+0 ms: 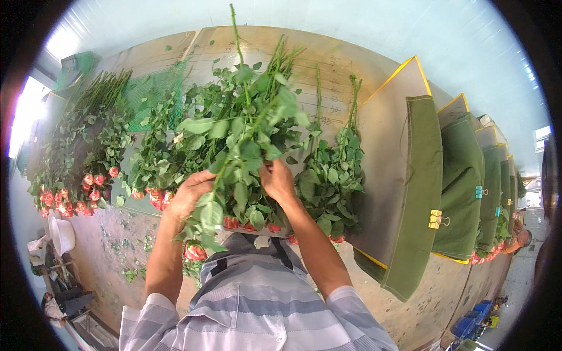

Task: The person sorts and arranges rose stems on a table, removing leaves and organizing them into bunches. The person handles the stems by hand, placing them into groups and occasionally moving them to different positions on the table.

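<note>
My left hand (193, 193) is closed around a leafy rose stem (223, 169) in front of my body. A pink-and-cream rose head (195, 252) hangs low by my left forearm, below that foliage. My right hand (277, 179) is curled among the leaves on the other side; leaves cover its fingertips, so its hold cannot be made out. Beneath both hands lies a pile of cut roses (272, 114), stems pointing away from me. Several red-pink blooms (249, 226) show at the near edge of the worktable (307, 41).
More roses lie in bunches at left (94, 118) and right (336, 171). Green netting (153, 101) is on the table. Upright partitions with green cloth (417, 188) and binder clips (435, 219) stand at right. Another person (520, 239) is beyond them. A white basin (62, 236) is at lower left.
</note>
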Demonstrator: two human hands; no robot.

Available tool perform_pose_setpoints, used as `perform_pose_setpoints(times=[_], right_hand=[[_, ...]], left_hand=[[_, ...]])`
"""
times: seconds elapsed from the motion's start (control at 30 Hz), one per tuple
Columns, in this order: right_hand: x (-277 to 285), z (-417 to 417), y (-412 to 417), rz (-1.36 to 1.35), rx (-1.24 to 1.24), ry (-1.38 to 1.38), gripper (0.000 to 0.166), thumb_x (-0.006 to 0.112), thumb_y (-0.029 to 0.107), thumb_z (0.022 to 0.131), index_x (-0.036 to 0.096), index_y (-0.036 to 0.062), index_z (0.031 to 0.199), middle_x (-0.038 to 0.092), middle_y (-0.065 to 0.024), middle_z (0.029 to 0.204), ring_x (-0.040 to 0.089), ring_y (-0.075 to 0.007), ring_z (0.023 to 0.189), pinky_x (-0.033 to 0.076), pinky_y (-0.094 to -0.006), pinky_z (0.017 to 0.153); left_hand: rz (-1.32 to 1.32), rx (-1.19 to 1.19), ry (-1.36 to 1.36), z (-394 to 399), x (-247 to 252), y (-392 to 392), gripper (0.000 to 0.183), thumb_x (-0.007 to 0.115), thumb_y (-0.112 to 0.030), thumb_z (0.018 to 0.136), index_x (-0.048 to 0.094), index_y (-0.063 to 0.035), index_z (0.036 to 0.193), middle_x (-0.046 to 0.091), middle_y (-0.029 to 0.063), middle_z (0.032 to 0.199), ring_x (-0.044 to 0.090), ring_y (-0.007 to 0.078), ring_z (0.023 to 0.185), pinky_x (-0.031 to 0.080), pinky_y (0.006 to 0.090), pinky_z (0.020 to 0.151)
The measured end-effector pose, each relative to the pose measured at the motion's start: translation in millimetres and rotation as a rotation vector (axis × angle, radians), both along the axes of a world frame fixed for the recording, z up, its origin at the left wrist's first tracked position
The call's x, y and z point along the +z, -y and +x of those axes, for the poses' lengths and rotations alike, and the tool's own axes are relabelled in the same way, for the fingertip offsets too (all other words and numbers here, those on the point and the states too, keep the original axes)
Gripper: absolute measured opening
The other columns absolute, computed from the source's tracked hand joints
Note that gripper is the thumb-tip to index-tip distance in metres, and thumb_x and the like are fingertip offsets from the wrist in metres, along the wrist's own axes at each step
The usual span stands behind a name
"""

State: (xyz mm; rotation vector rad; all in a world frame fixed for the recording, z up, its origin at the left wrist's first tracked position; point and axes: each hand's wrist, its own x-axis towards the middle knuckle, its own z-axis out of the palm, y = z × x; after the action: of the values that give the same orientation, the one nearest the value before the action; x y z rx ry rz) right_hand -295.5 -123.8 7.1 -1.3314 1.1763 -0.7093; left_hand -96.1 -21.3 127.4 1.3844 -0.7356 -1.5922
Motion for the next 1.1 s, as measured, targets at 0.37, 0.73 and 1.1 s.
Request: perform_pose_setpoints(times=[0.37, 0.73, 1.1], right_hand=[[37.0, -49.9, 17.0, 0.324, -0.252, 0.402, 0.029, 0.050, 0.027, 0.093, 0.058, 0.0015, 0.106, 0.049, 0.0011, 0.064, 0.040, -0.0076, 0.049, 0.040, -0.0228, 0.044], [-40.8, -69.9, 23.9, 0.519, -0.390, -0.074, 0.027, 0.049, 0.022, 0.094, 0.056, -0.0040, 0.093, 0.058, -0.0097, 0.073, 0.054, -0.0171, 0.055, 0.046, -0.0358, 0.051], [-4.4, -77.9, 20.1, 0.103, -0.168, -0.597, 0.027, 0.056, 0.016, 0.087, 0.055, -0.0051, 0.105, 0.063, -0.0153, 0.080, 0.060, -0.0335, 0.068, 0.048, -0.0454, 0.065]], left_hand=[[-0.227, 0.354, -0.213, 23.4, -4.9, -12.1, 0.027, 0.049, -0.012, 0.084, 0.055, -0.0010, 0.108, 0.063, 0.0097, 0.092, 0.061, 0.0172, 0.080, 0.049, 0.0290, 0.072], [-0.137, 0.642, 0.007, 42.7, -21.3, -42.9, 0.023, 0.047, -0.009, 0.089, 0.056, 0.0007, 0.108, 0.061, 0.0055, 0.097, 0.059, 0.0131, 0.083, 0.047, 0.0241, 0.074], [-0.130, 0.543, 0.590, 80.5, 9.1, -57.8, 0.029, 0.051, -0.016, 0.089, 0.057, 0.0038, 0.109, 0.059, 0.0026, 0.098, 0.052, 0.0118, 0.091, 0.039, 0.0237, 0.083]])
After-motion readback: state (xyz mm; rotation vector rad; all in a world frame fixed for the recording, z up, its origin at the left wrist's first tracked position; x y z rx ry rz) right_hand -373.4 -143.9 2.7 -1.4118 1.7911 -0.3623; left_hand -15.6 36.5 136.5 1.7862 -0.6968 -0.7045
